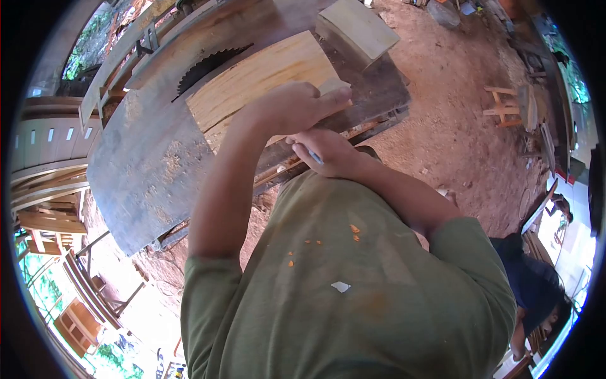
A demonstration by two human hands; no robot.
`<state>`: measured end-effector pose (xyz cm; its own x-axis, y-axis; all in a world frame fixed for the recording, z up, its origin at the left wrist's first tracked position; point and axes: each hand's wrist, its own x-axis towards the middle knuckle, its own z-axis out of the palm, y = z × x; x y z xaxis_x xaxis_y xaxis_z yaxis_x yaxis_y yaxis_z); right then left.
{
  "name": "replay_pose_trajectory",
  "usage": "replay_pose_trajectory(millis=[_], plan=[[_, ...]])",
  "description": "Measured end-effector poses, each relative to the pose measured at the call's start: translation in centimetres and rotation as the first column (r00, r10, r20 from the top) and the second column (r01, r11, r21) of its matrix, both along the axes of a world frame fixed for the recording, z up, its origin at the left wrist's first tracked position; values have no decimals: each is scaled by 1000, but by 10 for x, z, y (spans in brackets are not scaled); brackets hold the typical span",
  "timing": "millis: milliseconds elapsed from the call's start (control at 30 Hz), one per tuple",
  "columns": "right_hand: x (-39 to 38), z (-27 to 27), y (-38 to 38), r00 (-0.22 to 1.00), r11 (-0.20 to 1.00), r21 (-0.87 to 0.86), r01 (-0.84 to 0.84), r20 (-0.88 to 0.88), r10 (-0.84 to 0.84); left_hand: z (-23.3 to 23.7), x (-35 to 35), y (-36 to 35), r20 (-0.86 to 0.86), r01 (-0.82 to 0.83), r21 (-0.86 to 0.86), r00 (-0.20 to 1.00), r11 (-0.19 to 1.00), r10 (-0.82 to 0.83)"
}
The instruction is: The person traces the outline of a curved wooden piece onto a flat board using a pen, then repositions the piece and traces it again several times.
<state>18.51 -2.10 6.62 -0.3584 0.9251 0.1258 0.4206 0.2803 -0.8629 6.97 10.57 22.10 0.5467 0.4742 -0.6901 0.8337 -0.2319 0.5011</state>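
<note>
A wide pale wooden board [271, 66] lies on the metal top of a saw table [136, 174], beside a toothed circular saw blade [205, 69]. My left hand [297, 106] is over the board's near right part, curled, with its thumb stretched to the right. A small pale piece [333, 84] shows just past that thumb, and the other fingers are mostly hidden. Close below it, near the table's front edge, my right hand [328, 151] is closed round a thin bluish-grey pencil [314, 156]. My forearms come together in front of my green shirt.
Another pale wooden block [360, 28] rests at the table's far right. Sawdust [170, 161] is scattered over the metal top. A small wooden stool [505, 106] stands on the dirt floor to the right. A person [533, 278] bends over at the lower right. Stacked timber [50, 189] lies at left.
</note>
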Motion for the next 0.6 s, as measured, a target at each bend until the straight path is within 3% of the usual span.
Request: replay_pose_trajectory(millis=[167,267,333,367,433,567,600], plan=[[41,5,0,999,1000,-11,-8,45,9,1,-1,-2,-11,-47,23,999,999,47],[70,7,7,997,999,5,41,-69,-41,-18,-5,-3,-15,-124,73,992,990,125],[90,1,15,996,988,-147,38,-70,-49,-18,-4,-4,-21,-161,100,986,982,164],[99,-2,18,997,990,-140,29,-73,-40,-18,-4,-5,-25,-190,116,981,975,194],[115,-3,25,986,923,-384,15,-149,-78,-17,-4,-3,-35,-237,101,970,966,241],[143,6,40,985,936,-342,84,-114,-130,-38,-17,-9,28,-415,73,910,907,414],[149,-1,44,962,953,-181,244,-77,-261,-32,-18,-10,17,-424,62,905,903,424]])
